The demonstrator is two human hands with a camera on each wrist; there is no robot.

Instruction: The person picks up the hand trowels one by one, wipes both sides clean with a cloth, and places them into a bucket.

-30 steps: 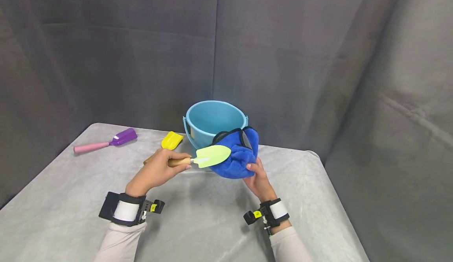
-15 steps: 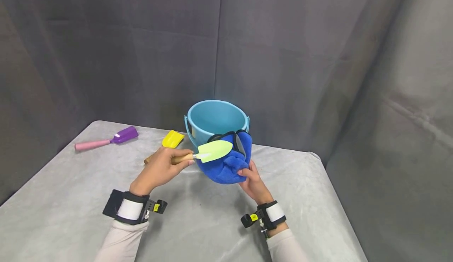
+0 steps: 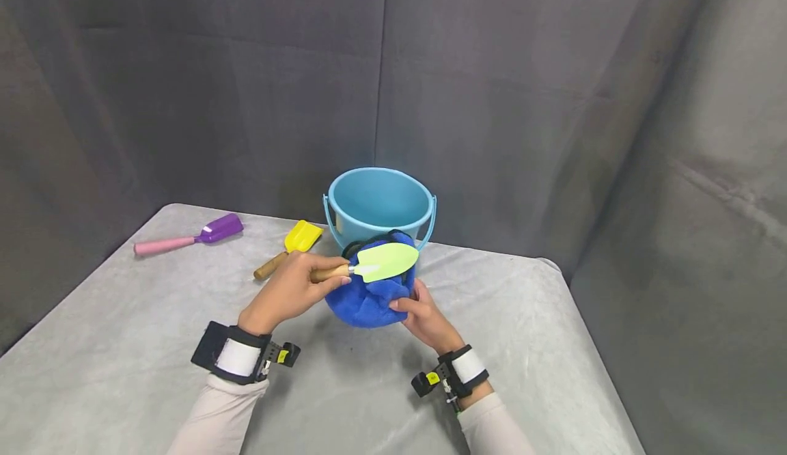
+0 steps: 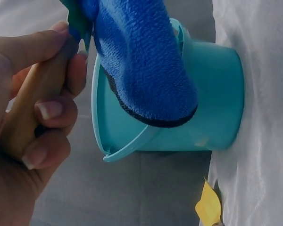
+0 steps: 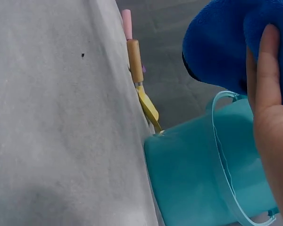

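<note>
Purple scoop point(image 3: 215, 229): it is lying at the far left of the table point(image 3: 111, 366), its pink handle pointing left, well apart from your hands.

Yellow trowel point(image 3: 294, 244): it is resting flat on the table just left of the bucket, wooden handle toward you; the right wrist view is showing its blade close against the bucket wall, though I cannot tell whether they touch.

Left hand point(image 3: 292, 290): you are curling your fingers point(image 4: 46, 110) and thumb round the wooden handle of the green trowel point(image 3: 386, 262), gripping it firmly above the table.

Green trowel: you are holding it roughly level, blade pointing right and lying on top of the cloth, just in front of the bucket.

Blue cloth point(image 3: 367, 296): it is sitting bunched up between your two hands, under the trowel blade, near the middle of the table and in front of the bucket's near side.

Bucket point(image 3: 380, 204): the light blue bucket is standing upright at the far middle of the table, handle folded down.

Right hand point(image 3: 421, 318): you are cupping the cloth from below and from the right, fingers curled into its folds and holding it up.
</note>
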